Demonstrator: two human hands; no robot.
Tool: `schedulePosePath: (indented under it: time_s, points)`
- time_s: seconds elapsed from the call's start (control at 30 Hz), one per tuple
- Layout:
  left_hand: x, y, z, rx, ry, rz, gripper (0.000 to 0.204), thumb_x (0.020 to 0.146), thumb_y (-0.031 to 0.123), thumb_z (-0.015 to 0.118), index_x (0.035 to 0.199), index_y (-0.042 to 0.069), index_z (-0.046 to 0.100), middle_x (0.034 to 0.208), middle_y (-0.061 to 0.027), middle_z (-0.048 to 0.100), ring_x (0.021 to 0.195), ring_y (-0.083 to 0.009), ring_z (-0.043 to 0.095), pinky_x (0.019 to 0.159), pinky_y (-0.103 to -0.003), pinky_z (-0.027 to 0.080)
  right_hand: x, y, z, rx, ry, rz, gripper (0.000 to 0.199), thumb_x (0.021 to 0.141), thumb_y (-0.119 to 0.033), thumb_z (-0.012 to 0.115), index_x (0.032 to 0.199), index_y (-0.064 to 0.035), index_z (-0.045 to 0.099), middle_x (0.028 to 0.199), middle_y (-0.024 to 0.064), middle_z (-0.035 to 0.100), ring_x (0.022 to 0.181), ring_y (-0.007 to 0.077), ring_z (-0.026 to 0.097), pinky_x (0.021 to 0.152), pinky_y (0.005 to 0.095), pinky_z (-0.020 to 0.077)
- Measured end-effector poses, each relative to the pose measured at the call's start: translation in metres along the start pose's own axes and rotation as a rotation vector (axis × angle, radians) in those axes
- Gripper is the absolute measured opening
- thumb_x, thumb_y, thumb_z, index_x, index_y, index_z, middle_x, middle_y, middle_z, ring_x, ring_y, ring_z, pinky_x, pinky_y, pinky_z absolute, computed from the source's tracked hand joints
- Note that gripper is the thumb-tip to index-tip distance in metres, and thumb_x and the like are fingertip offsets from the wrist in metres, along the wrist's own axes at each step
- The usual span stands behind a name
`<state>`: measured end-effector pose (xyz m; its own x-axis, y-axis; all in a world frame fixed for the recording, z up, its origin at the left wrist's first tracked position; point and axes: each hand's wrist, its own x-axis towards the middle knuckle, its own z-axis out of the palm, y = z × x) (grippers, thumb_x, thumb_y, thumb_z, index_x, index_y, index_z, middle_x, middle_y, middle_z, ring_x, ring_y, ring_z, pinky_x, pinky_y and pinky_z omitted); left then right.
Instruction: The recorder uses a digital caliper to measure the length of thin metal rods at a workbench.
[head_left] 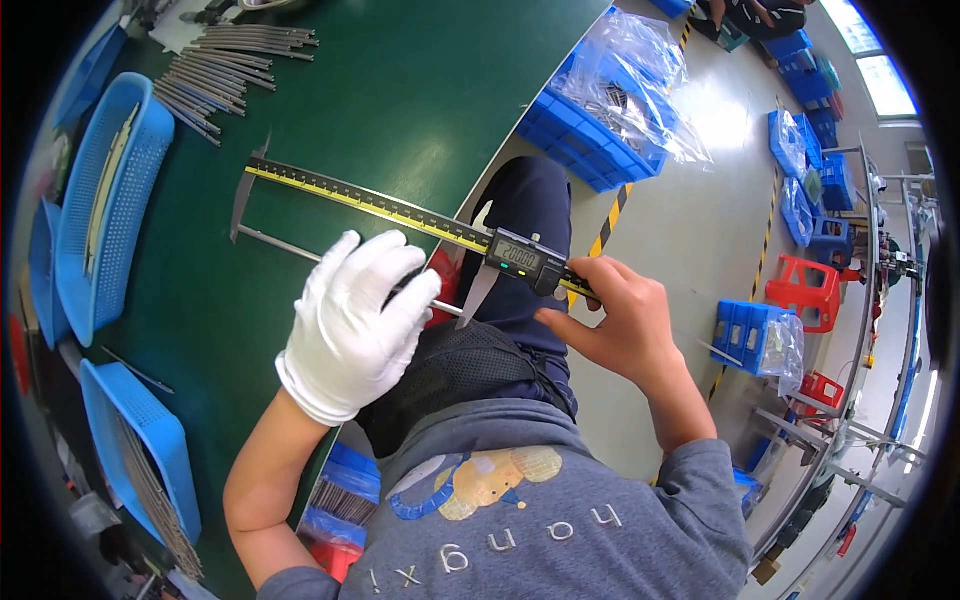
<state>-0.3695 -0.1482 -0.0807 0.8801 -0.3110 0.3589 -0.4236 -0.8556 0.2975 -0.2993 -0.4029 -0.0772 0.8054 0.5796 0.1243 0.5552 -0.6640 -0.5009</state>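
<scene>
A long digital caliper with a yellow scale reaches from over the green table to above my lap. My right hand, bare, grips its right end, with thumb and fingers closed just past the display housing. My left hand, in a white glove, is closed around a thin metal rod. The rod lies between the caliper's jaws, its left end at the fixed jaw and its right end at the sliding jaw. The rod's middle is hidden by the glove.
Several metal rods lie fanned at the table's far left. Blue baskets stand along the left, one nearer basket holding rods. Past the table's right edge are a blue crate with plastic bags and a red stool.
</scene>
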Motion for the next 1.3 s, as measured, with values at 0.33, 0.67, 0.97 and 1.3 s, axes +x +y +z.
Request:
schedulePosePath:
  time_s: [0.33, 0.67, 0.97, 1.3]
  points:
    - [-0.001, 0.013, 0.007, 0.084, 0.084, 0.081, 0.021, 0.063, 0.008, 0.067, 0.084, 0.005, 0.063, 0.092, -0.0119, 0.061, 0.087, -0.0294, 0.061, 0.074, -0.041, 0.052, 0.006, 0.003, 0.002, -0.008, -0.054, -0.028, 0.032, 0.074, -0.023, 0.074, 0.096, -0.0052, 0.060, 0.073, 0.0069, 0.059, 0.058, 0.0218, 0.062, 0.051, 0.0320, 0.0474]
    - [0.006, -0.043, -0.107, 0.471, 0.419, 0.009, 0.028, 0.069, 0.008, 0.062, 0.096, 0.009, 0.065, 0.088, -0.0068, 0.064, 0.077, -0.0237, 0.063, 0.068, -0.036, 0.054, 0.002, 0.010, -0.004, 0.065, -0.038, -0.030, 0.029, 0.074, -0.011, 0.073, 0.096, 0.0010, 0.059, 0.070, 0.0124, 0.057, 0.054, 0.0235, 0.055, 0.050, 0.0311, 0.0428]
    - [-0.025, -0.176, -0.125, 0.581, 0.175, -0.995, 0.034, 0.092, 0.033, 0.045, 0.107, 0.009, 0.063, 0.097, -0.0177, 0.063, 0.085, -0.0367, 0.062, 0.077, -0.046, 0.049, 0.001, 0.022, -0.001, 0.092, -0.016, -0.139, 0.029, 0.078, -0.012, 0.070, 0.098, 0.0051, 0.059, 0.069, 0.0127, 0.055, 0.053, 0.0213, 0.051, 0.049, 0.0303, 0.0381]
    - [-0.132, -0.120, -0.242, 0.659, -0.453, -1.640, 0.032, 0.067, 0.026, 0.066, 0.091, 0.006, 0.071, 0.088, -0.0150, 0.069, 0.076, -0.0268, 0.069, 0.064, -0.038, 0.054, 0.009, 0.025, -0.006, 0.078, -0.029, -0.055, 0.029, 0.081, -0.010, 0.066, 0.100, 0.0105, 0.057, 0.072, 0.0150, 0.056, 0.060, 0.0202, 0.051, 0.055, 0.0318, 0.0406]
